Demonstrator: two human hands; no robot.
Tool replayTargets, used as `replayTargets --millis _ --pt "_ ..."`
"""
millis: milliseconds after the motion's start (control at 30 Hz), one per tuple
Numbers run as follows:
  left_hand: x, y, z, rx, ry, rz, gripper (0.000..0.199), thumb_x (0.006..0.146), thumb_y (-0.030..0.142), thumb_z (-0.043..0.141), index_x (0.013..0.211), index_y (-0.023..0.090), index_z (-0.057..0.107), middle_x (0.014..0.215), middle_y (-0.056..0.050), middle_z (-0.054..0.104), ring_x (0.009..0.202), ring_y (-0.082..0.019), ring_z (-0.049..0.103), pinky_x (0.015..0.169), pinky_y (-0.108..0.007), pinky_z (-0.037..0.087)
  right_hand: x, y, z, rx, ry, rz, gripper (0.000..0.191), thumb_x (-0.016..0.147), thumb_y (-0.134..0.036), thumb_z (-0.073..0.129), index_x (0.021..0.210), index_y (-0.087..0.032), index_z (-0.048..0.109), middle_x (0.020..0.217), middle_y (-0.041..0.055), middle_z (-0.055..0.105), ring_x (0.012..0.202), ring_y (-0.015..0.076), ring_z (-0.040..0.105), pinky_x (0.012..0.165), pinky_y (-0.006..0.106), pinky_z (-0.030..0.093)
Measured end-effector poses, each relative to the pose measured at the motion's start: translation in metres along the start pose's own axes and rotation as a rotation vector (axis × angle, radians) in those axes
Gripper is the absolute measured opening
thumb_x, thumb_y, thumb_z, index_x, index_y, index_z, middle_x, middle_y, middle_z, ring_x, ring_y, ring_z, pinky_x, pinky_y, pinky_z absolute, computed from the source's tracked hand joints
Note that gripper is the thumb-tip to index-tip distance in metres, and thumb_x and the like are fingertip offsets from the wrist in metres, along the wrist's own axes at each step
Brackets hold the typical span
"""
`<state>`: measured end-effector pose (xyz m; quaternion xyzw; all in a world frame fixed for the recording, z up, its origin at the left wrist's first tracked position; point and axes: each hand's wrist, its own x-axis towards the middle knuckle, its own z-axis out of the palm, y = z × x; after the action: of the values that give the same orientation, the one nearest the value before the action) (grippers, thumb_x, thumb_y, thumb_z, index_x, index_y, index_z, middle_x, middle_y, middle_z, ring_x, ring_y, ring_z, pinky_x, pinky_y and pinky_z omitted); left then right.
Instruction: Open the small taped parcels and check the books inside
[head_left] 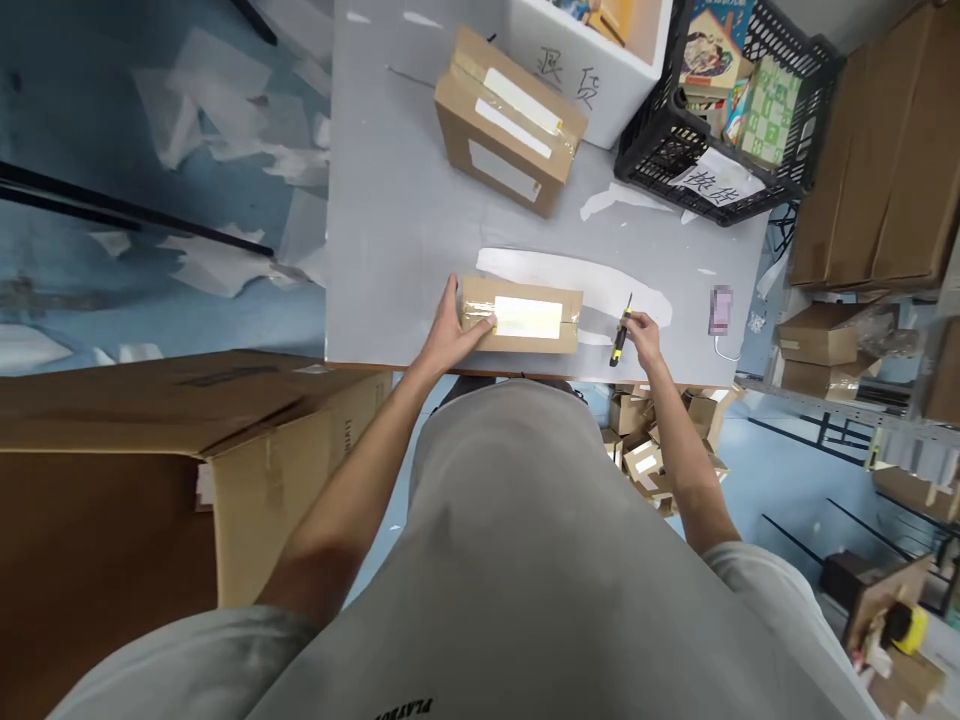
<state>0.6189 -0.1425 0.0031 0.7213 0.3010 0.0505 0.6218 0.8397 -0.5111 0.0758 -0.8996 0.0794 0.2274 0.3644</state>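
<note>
A small taped cardboard box (484, 340) with a white label lies at the table's front edge. My left hand (450, 335) grips its left end, the thumb on top near the label and the fingers along the far left side. To the right of the box, my right hand (643, 337) holds a black and yellow utility knife (618, 345) between thumb and fingers, its blade pointing away from me. The knife and the box are apart. Behind them lies a long strip of white paper (555, 268).
A larger taped box (502, 130) sits farther back, beside a white foam box (607, 105) and a black crate (652, 160) of books. A phone-like pink object (721, 311) lies at the right. A big open carton (285, 490) stands left, below table level.
</note>
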Motion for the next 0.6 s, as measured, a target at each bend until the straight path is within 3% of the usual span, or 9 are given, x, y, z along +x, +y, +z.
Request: replayTargets --millis 133,300,433,500,600 --pt "-0.006 0.006 -0.019 0.053 -0.175 0.177 0.121 0.092 0.083 0.082 0.186 0.028 0.029 0.194 -0.017 0.027 0.182 -0.041 0.022 0.148 -0.058 0.021 -0.019 -0.046 0.003 0.316 -0.078 -0.106 0.039 0.087 -0.056 0.081 0.103 -0.026 0.060 0.094 -0.0038 0.072 0.081 0.0149 0.076 0.081 0.031 0.066" --pt "-0.008 0.006 -0.035 0.070 -0.238 0.221 0.100 0.095 0.093 0.069 0.172 0.030 0.056 0.193 -0.017 0.029 0.181 -0.043 0.024 0.146 -0.063 0.027 -0.053 -0.107 0.033 0.198 -0.122 -0.244 0.044 0.101 -0.069 0.073 0.107 -0.027 0.061 0.089 -0.0050 0.067 0.063 0.0113 0.066 0.064 0.026 0.059" --pt "-0.007 -0.002 -0.042 0.053 -0.270 0.243 0.090 0.098 0.091 0.067 0.162 0.028 0.066 0.192 -0.019 0.031 0.180 -0.043 0.028 0.145 -0.065 0.029 -0.087 -0.146 0.065 -0.137 -0.263 -0.399 0.054 0.115 -0.077 0.047 0.111 -0.026 0.063 0.090 -0.0014 0.072 0.064 0.0142 0.066 0.066 0.027 0.056" --pt "-0.005 -0.004 -0.044 0.044 -0.289 0.246 0.087 0.099 0.088 0.068 0.162 0.028 0.066 0.191 -0.018 0.033 0.179 -0.043 0.030 0.144 -0.065 0.030 -0.104 -0.164 0.081 -0.437 -0.365 -0.474 0.054 0.122 -0.069 0.036 0.121 -0.024 0.065 0.096 0.0032 0.079 0.077 0.0194 0.074 0.076 0.029 0.056" --pt "-0.003 -0.006 -0.045 0.025 -0.317 0.251 0.086 0.099 0.086 0.070 0.162 0.028 0.066 0.190 -0.019 0.036 0.178 -0.043 0.032 0.143 -0.064 0.033 -0.125 -0.191 0.103 -0.933 -0.488 -0.581 0.045 0.126 -0.050 0.035 0.137 -0.020 0.067 0.119 0.0118 0.085 0.103 0.0287 0.080 0.085 0.033 0.052"
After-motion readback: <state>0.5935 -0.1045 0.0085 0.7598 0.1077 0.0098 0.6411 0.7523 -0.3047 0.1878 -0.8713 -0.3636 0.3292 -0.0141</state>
